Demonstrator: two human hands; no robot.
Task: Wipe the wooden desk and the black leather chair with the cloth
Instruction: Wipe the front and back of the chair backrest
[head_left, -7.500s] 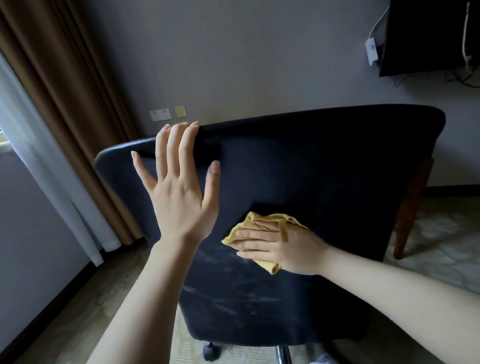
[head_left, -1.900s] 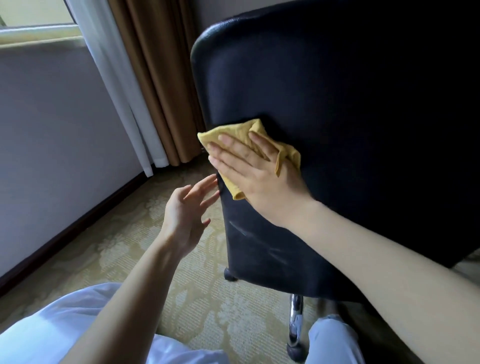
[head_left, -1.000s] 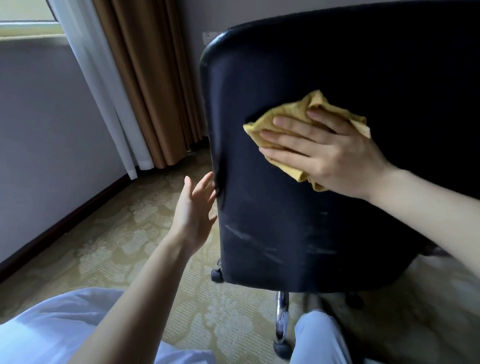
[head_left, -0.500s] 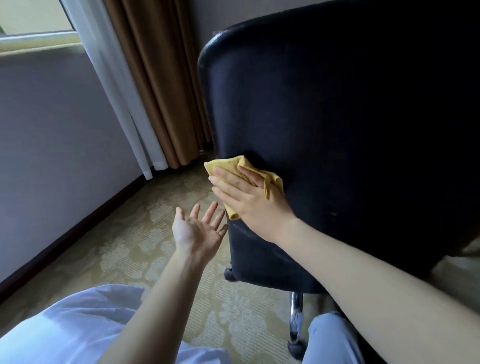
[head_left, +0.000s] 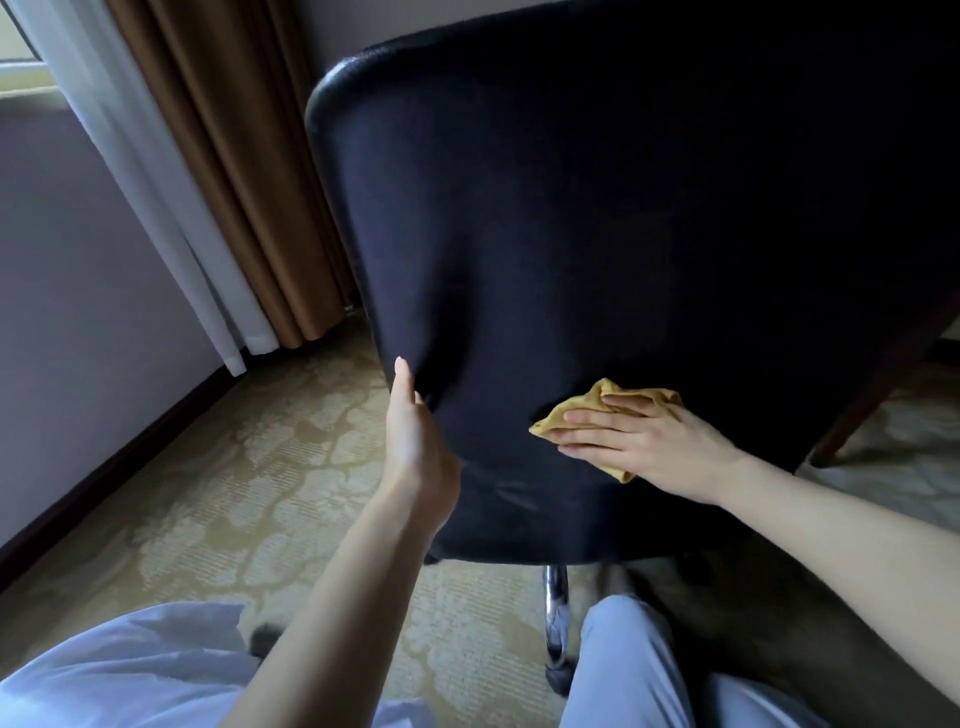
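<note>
Cloth (head_left: 574, 402) pressed on chair (head_left: 571, 234) by flat right hand (head_left: 654, 447).

Head camera looks steeply down, seemingly close behind the chair (head_left: 597, 249).

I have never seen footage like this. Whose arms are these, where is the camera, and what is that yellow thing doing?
There is no machine here. These are a person's two bare arms, filmed by one wide-angle camera worn on the head, looking forward and down, so the arms reach in from the bottom. The big dark shape is the back of a black leather chair. The right hand presses a yellow cloth flat against it with straight fingers, to wipe it. The left hand rests against the chair's left edge and holds nothing. Below are a patterned carpet, the chair's chrome post and the person's light trousers. Curtains hang at the left.
</note>
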